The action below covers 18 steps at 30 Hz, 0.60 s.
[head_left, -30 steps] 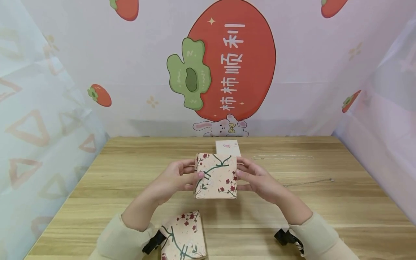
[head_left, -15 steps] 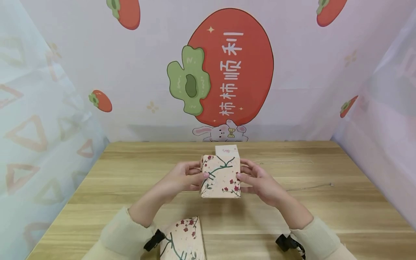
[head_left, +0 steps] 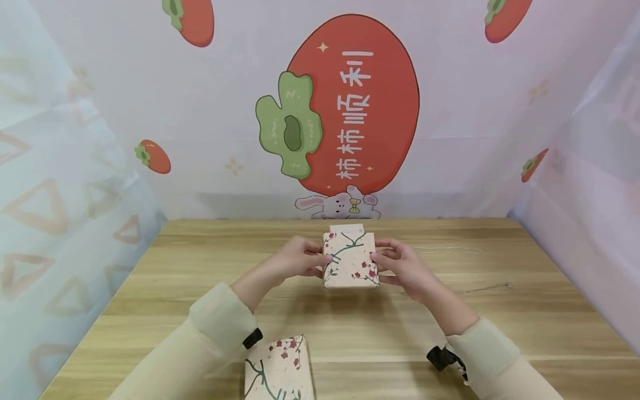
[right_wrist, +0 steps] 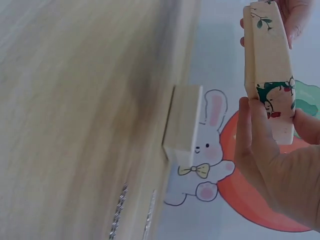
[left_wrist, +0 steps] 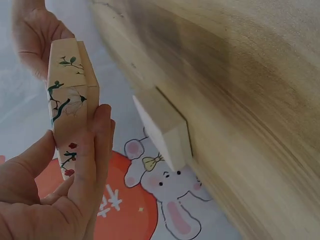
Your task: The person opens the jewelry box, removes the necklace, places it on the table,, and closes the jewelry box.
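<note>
A cream box [head_left: 350,262] printed with plum-blossom branches is held up over the table between both hands. My left hand [head_left: 296,260] grips its left edge, thumb on the printed face and fingers behind. At the opposite edge my right hand [head_left: 407,270] pinches it the same way. Both wrist views show the box [left_wrist: 69,107] side-on, with a stepped edge like a lid over a base, apart from the tabletop. Just behind it a small white box [head_left: 346,228] stands on the table, partly hidden in the head view but plain in the right wrist view.
A second blossom-printed box [head_left: 280,369] lies near the front, by the left sleeve, cut off by the frame. Two thin chains rest on the wooden table [head_left: 210,250] at the right: one chain [head_left: 452,250] farther back, another chain [head_left: 490,288] nearer.
Both hands have carried the held box rightward and somewhat away from me, so it covers more of the white box. The left forearm reaches farther forward. The head view has tilted slightly up.
</note>
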Motion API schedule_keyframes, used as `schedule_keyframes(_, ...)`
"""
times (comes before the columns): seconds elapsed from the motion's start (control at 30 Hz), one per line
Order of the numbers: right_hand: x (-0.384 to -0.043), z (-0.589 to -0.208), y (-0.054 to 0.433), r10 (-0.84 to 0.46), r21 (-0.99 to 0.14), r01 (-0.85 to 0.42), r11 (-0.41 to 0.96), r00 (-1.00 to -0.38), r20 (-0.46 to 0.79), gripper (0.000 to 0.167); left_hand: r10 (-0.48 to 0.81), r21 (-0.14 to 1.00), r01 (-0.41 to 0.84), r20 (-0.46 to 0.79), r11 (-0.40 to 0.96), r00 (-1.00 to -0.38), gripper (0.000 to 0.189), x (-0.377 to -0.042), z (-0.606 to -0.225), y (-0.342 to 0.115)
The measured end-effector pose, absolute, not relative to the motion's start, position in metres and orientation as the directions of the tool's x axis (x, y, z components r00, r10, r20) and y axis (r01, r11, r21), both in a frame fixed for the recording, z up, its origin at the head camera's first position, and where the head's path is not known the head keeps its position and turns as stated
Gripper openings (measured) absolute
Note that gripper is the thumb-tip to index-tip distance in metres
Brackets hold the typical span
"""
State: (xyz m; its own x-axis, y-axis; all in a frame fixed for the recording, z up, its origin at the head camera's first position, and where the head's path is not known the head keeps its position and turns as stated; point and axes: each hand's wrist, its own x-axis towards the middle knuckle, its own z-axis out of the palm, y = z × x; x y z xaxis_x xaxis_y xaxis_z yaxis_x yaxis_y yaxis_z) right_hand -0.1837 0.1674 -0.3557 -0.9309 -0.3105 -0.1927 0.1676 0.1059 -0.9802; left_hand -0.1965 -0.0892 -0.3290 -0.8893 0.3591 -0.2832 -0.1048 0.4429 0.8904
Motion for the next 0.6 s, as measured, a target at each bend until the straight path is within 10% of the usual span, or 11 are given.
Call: schedule_keyframes(0.6,-0.187,-0.386,0.161,-0.225,-0.869,0.109,0.482,-0.943,-0.244,0.038,0.388,0.820,-0.270,-0.495,0.505,-0.778,0.019,-0.210,-0.372,-0.073)
